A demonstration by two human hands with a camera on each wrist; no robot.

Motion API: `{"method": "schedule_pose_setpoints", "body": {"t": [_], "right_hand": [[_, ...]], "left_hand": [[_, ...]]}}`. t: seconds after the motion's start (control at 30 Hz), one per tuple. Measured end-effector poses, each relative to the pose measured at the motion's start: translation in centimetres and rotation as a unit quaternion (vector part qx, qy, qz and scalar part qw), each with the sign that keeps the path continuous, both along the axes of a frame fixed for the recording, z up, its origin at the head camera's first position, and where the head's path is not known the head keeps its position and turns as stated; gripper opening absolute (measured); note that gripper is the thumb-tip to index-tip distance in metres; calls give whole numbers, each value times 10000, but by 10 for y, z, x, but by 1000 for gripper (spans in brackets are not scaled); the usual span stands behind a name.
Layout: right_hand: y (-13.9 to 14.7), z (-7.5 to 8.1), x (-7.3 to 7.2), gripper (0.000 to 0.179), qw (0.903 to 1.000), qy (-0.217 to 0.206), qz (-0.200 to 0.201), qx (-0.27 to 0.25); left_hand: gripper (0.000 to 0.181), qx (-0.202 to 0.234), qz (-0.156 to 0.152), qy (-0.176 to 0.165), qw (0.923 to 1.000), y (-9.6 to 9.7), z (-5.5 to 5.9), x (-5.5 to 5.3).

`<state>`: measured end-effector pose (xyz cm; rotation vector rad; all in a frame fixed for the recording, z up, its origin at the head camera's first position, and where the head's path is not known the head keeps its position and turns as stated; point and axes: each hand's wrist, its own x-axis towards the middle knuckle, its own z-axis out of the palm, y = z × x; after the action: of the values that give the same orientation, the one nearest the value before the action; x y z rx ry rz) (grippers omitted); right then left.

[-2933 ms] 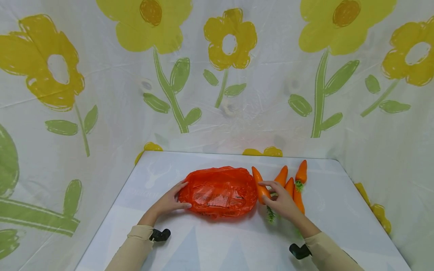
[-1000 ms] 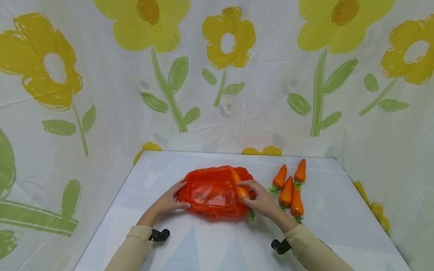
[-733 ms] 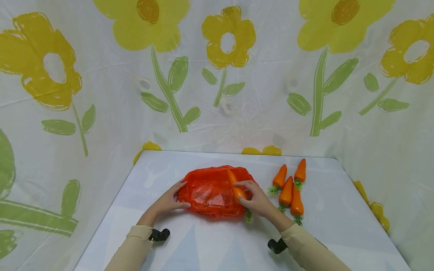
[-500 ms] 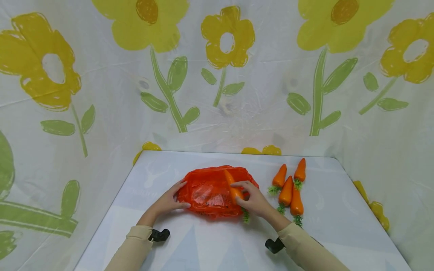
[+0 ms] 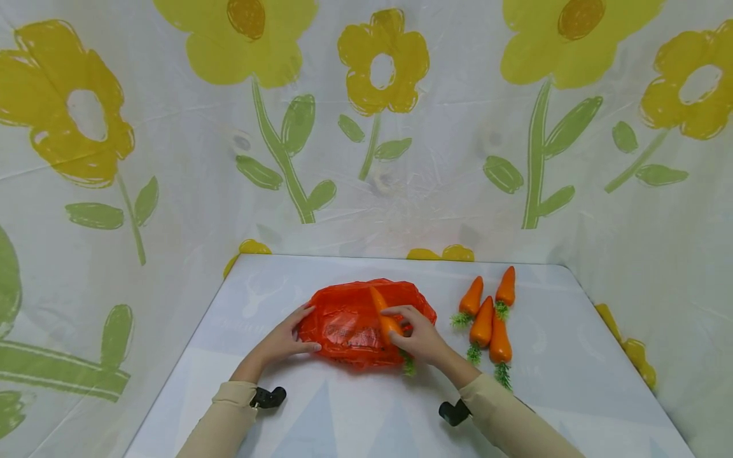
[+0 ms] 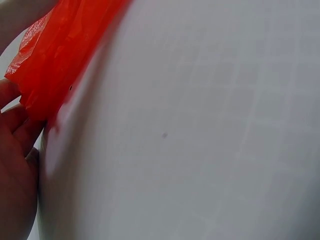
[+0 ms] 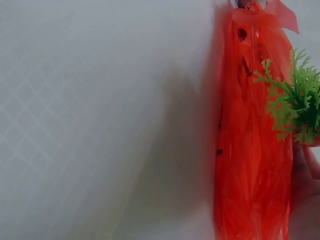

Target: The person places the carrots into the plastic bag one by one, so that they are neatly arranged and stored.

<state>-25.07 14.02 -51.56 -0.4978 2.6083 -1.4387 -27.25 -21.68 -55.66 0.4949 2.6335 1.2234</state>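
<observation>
A red plastic bag lies spread with its mouth up on the table. My left hand holds the bag's left end, thumb at the near side and fingers at the far side. In the left wrist view, the fingers of that hand are against the red plastic. My right hand grips an orange toy carrot over the right half of the bag, tip pointing away. The carrot's green leaves hang past the bag's near edge in the right wrist view.
Several more toy carrots, among them one near carrot and one far carrot, lie in a group right of the bag on the white table. A flower-print curtain stands behind and at both sides.
My right hand has carried the carrot leftward from beside the group to over the bag. The left hand stays at the bag's left end, and the other carrots have not moved.
</observation>
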Motion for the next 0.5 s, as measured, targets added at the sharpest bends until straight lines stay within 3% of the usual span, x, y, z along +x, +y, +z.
{"method": "schedule_pose_setpoints", "body": {"t": [0.5], "right_hand": [[-15,-6,-2,41,9996,21,290,-3]], "left_hand": [[99,49,1,-7,10000,0,-2,0]]}}
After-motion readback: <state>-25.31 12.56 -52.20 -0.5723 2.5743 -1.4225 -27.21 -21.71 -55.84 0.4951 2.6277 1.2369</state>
